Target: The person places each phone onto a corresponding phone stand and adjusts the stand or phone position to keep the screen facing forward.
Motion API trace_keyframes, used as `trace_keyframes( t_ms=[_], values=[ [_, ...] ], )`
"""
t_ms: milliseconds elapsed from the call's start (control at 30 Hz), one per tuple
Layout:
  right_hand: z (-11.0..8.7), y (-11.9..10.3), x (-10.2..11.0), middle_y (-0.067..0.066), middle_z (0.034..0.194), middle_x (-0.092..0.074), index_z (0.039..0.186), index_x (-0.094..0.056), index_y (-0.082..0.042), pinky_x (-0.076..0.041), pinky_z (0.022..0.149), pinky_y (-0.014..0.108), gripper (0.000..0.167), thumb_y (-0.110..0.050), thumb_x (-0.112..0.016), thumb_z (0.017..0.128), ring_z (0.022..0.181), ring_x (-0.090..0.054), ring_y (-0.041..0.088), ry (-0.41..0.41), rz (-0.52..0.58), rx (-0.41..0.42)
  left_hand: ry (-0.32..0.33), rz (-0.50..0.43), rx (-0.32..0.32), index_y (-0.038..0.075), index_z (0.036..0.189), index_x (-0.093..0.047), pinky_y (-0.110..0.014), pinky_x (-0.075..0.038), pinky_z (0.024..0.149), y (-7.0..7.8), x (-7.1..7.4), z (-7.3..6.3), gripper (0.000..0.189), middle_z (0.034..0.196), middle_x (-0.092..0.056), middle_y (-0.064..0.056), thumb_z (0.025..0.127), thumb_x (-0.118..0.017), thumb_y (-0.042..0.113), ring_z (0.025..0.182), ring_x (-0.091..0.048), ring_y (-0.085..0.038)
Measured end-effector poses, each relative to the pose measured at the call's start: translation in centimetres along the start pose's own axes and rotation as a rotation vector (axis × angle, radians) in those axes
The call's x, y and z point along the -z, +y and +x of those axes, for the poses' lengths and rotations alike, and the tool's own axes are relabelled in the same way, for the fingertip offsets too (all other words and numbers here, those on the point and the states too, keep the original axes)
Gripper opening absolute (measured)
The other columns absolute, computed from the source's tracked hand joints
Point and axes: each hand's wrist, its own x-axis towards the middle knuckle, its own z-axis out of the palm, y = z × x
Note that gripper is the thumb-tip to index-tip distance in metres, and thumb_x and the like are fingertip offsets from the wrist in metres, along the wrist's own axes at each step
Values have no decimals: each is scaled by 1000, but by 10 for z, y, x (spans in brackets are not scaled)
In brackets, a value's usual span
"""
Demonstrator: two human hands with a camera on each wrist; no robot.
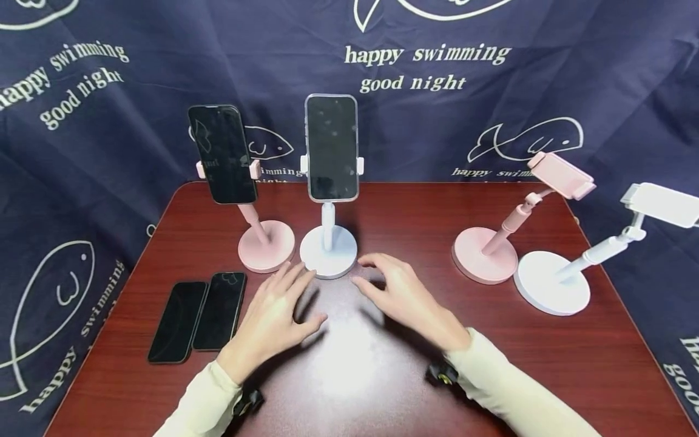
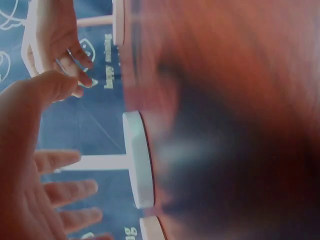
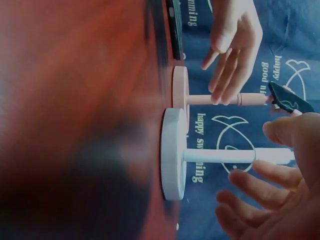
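My left hand (image 1: 275, 318) hovers over the table in front of the pink and white stands, fingers spread and holding nothing. Close to the white stand's right side is my right hand (image 1: 406, 297), its fingers loosely bent around nothing. Between the fingertips of both hands stands the white phone stand (image 1: 328, 258), with a light-framed phone (image 1: 332, 149) upright in its clamp. Left of it, a pink phone stand (image 1: 267, 246) carries a dark phone (image 1: 222, 155), slightly tilted. In the right wrist view, the white stand's base (image 3: 172, 155) appears apart from my fingers.
Two dark phones, the left one (image 1: 177, 321) and the right one (image 1: 219, 311), lie side by side left of my left hand. Toward the right edge stand a pink stand (image 1: 485, 255) and a white stand (image 1: 553, 284) with vacant holders. A printed blue cloth (image 1: 415, 133) hangs behind the table.
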Motion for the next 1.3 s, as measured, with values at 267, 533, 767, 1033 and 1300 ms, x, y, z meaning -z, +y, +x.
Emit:
trace_keyframes(
  t_ms=[267,533,767,1033,1300],
  values=[
    [-46,-5,8,11,128,-68,132,-63,-3,-45,109,54,61,-38,-82,85,129,-60,35,162,-207,117,29,46,103,13,153,-47,-67,-33,115,27,4,-6,101,158,-44,-18,73,-78,67,151,-34,-45],
    [-71,-8,18,21,154,-49,154,-44,-5,-26,120,64,94,-56,-78,83,149,-36,45,200,-303,55,-21,120,138,13,163,-28,-72,-14,120,48,4,-6,121,170,-19,-21,71,-71,79,157,-8,-49],
    [-83,0,27,21,168,-27,163,-29,-11,-15,114,80,111,-69,-74,80,156,-13,49,173,-297,-62,-68,183,136,20,166,-17,-73,-5,120,52,1,-3,129,174,3,-15,69,-61,92,159,8,-42],
    [-83,12,33,22,170,-19,164,-26,-13,-9,114,81,114,-88,-49,82,156,-4,52,180,-330,-56,-47,207,125,21,167,-15,-78,-9,117,52,-1,-2,132,174,6,-13,67,-61,93,159,6,-43],
    [-86,14,33,23,169,-20,164,-26,-13,-9,114,80,113,-85,-57,82,155,-6,56,188,-321,-73,-57,188,134,20,167,-15,-78,-8,116,55,-1,-4,130,173,3,-15,68,-62,91,159,3,-44]
  ],
)
